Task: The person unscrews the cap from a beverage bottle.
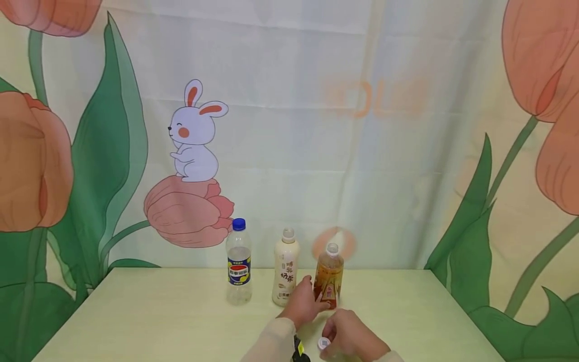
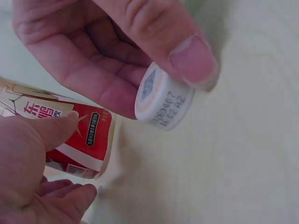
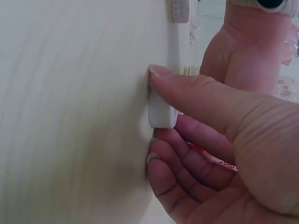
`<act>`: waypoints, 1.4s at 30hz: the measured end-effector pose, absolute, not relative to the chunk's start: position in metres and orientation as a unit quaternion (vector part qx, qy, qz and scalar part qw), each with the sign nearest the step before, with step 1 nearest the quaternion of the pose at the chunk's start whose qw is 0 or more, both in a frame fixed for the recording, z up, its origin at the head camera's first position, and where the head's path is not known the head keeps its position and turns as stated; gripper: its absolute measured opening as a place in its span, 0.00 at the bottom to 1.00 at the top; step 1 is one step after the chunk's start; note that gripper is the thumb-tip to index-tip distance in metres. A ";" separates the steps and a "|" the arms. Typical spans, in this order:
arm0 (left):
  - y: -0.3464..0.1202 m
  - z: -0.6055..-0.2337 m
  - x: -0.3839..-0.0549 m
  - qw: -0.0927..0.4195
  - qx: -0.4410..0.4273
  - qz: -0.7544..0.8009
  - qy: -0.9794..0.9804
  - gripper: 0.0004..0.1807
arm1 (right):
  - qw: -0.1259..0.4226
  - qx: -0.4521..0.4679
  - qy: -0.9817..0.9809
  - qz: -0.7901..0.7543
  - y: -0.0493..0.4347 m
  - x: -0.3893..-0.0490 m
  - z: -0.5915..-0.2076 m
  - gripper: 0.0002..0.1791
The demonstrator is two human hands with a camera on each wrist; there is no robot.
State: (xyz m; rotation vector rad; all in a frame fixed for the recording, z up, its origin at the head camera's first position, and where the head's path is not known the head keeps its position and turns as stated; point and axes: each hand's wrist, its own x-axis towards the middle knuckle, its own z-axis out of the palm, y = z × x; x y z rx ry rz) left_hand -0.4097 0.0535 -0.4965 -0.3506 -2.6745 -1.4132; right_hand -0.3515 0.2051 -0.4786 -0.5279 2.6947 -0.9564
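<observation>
My right hand [image 1: 350, 334] pinches a white bottle cap [image 2: 161, 100] between thumb and fingers, low over the table. The cap's side carries printed digits. My left hand [image 1: 304, 302] is at the left side of a tea bottle [image 1: 329, 276] with a brown and red label and an uncapped mouth. In the left wrist view its thumb [image 2: 58, 128] overlaps the label, while the other fingers show beside the bottle with a gap. Close to the left hand's other side stands a cream milk tea bottle [image 1: 286, 261], also without a cap.
A clear bottle [image 1: 238, 266] with a blue cap and blue label stands at the left of the row. Another white cap [image 3: 181, 10] lies on the pale table [image 1: 158, 311]. Behind the table hangs a curtain [image 1: 280, 125] printed with a rabbit and tulips.
</observation>
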 end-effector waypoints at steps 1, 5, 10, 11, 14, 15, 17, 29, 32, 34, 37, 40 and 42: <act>0.052 -0.495 -0.408 0.043 -0.114 -0.463 -0.878 0.48 | 0.116 -0.182 0.919 -0.331 0.206 -0.351 -0.480 0.09; 0.044 -0.490 -0.397 0.017 -0.113 -0.467 -0.877 0.49 | 0.115 -0.186 0.912 -0.347 0.210 -0.351 -0.482 0.09; 0.031 -0.482 -0.384 -0.014 -0.126 -0.492 -0.861 0.47 | 0.114 -0.185 0.908 -0.358 0.214 -0.349 -0.483 0.10; 0.028 -0.480 -0.381 -0.018 -0.129 -0.498 -0.857 0.46 | 0.113 -0.186 0.907 -0.360 0.214 -0.349 -0.484 0.10; 0.018 -0.476 -0.373 -0.022 -0.139 -0.512 -0.847 0.44 | 0.114 -0.192 0.905 -0.362 0.216 -0.351 -0.485 0.10; 0.014 -0.475 -0.371 -0.020 -0.144 -0.518 -0.843 0.43 | 0.115 -0.192 0.905 -0.362 0.217 -0.351 -0.486 0.10; 0.005 -0.475 -0.366 -0.005 -0.156 -0.523 -0.838 0.41 | 0.118 -0.187 0.906 -0.360 0.218 -0.351 -0.485 0.10; -0.054 -0.473 -0.346 0.121 -0.138 -0.534 -0.825 0.28 | 0.084 -0.152 0.896 -0.409 0.224 -0.343 -0.473 0.19; -0.066 -0.470 -0.343 0.160 -0.117 -0.529 -0.825 0.26 | 0.049 -0.172 0.883 -0.435 0.220 -0.342 -0.469 0.20; -0.073 -0.467 -0.342 0.190 -0.097 -0.523 -0.825 0.25 | 0.038 -0.173 0.871 -0.458 0.215 -0.341 -0.466 0.20; -0.082 -0.463 -0.342 0.244 -0.070 -0.526 -0.812 0.24 | 0.021 -0.174 0.848 -0.501 0.204 -0.341 -0.460 0.21; -0.089 -0.461 -0.343 0.293 -0.052 -0.520 -0.801 0.24 | 0.003 -0.170 0.821 -0.545 0.189 -0.342 -0.454 0.20; -0.093 -0.460 -0.345 0.315 -0.039 -0.508 -0.801 0.24 | -0.011 -0.165 0.802 -0.574 0.178 -0.343 -0.450 0.19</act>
